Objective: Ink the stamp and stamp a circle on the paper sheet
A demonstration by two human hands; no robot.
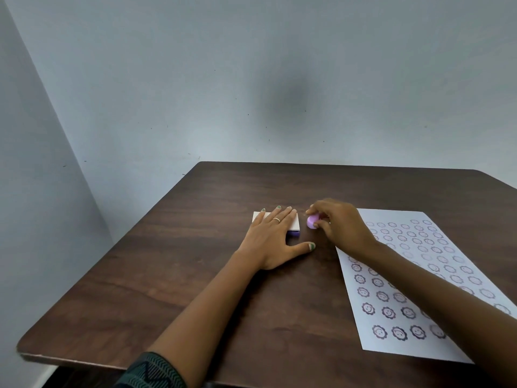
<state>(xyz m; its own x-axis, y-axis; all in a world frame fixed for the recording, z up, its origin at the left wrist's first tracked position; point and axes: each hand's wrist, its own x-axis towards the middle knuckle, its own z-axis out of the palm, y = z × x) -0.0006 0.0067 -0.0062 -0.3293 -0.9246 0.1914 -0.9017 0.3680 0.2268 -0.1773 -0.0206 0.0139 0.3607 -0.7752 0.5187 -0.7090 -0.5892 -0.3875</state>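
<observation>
The right hand's fingertips (314, 226) are pinched around a small round lilac plastic stamp (312, 221), thumb on the near side and forefinger on the far side, the rest of the right hand (342, 228) arched over it. The stamp sits at or just above the dark brown wooden table (195, 275); whether it is lifted clear I cannot tell.

The left hand (275, 238) lies flat with fingers spread and closed on nothing — its palm and fingers press down on a small white rectangular ink pad case with a purple base (294, 224), thumb stretched out toward the right.

What the next move turns on: the ink pad lies just to the left of the stamp, close beside it, and the right hand is already the one holding the stamp. The case looks covered by the left hand, so I judge it needs opening or uncovering before inking.

The white paper sheet printed with rows of dark smiling flower-edged circles (414, 275) lies to the right, under the right forearm — the stamp must travel left to ink, then back right to print.
</observation>
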